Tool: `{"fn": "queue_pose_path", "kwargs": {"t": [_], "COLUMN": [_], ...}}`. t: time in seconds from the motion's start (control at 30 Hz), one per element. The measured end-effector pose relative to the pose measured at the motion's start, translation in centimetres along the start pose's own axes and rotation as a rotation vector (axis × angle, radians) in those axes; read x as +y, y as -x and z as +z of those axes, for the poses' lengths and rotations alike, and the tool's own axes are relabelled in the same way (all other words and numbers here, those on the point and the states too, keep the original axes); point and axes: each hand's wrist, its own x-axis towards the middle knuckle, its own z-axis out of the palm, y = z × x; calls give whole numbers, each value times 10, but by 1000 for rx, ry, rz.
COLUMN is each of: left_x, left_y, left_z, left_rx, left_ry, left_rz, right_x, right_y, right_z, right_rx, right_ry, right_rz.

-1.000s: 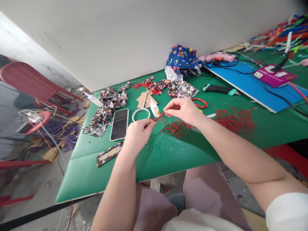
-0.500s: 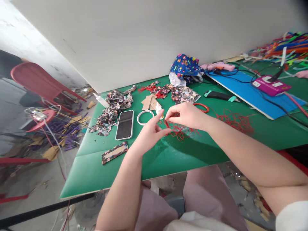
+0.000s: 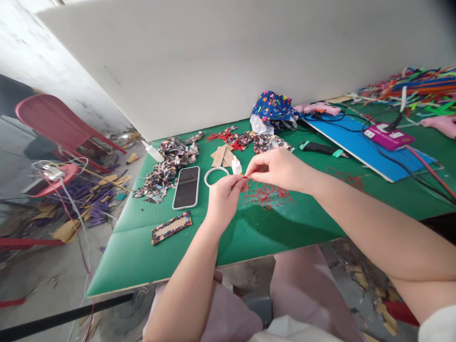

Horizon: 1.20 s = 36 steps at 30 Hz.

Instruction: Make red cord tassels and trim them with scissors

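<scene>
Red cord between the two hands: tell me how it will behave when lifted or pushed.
The red cord is probably floppy: more of it lies in a loose tangle on the green table. It looks thin, so likely very light. Pushed, it would probably bunch and snag, not slide; the left hand and right hand pinch it.

A green desk (image 3: 149,247) stands against a plain white wall (image 3: 213,57). To the left, a red plastic chair (image 3: 53,118) sits on a grey floor (image 3: 42,285) littered with scraps, in even daylight.

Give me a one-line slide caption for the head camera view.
Left hand and right hand pinch a red cord above a green table, beside a phone and white ring.
</scene>
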Motion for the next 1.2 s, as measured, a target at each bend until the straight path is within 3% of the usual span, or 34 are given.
{"fn": "queue_pose_path", "kwargs": {"t": [0.2, 0.3, 0.47, 0.9, 1.2], "left_x": [1, 1, 5, 10, 8], "left_y": [1, 2, 5, 7, 6], "left_z": [1, 4, 9, 11, 17], "left_rx": [12, -45, -45, -133, -170], "left_ry": [368, 502, 388, 361, 378], "left_rz": [-66, -72, -29, -62, -50], "right_x": [19, 23, 17, 17, 24], "right_y": [9, 16, 21, 26, 27], "right_z": [10, 32, 58, 56, 53], "right_rx": [308, 258, 310, 327, 409], "right_ry": [-600, -722, -911, -1042, -939], "right_rz": [121, 164, 173, 189, 222]}}
